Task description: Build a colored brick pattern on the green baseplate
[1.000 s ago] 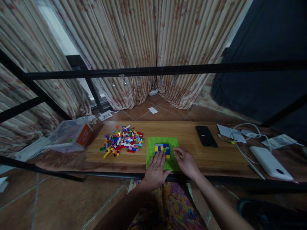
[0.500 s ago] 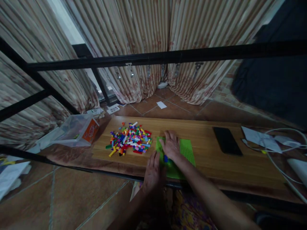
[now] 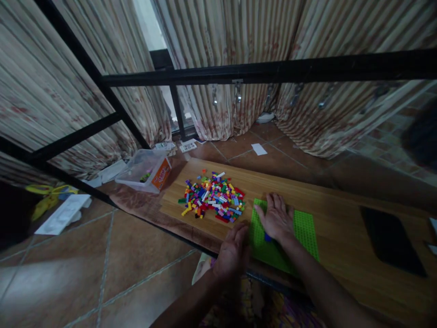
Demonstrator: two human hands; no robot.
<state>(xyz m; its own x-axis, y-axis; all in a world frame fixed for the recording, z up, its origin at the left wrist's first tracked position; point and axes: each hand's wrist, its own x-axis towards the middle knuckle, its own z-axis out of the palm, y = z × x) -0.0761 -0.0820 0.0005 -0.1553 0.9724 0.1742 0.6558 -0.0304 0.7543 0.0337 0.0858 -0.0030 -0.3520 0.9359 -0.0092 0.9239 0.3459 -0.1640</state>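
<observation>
While your right hand [image 3: 277, 220] is lying flat and open on the green baseplate [image 3: 303, 230] near the bench edge, covering its bricks, and your left hand [image 3: 234, 249], empty, is steadying its side, you're risking nudging it into the brick pile [image 3: 213, 197].

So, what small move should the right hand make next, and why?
Probably lift the right hand off the green baseplate: the palm lies flat and hides the small build, only a blue bit showing, while the left hand steadies the near-left edge.
</observation>
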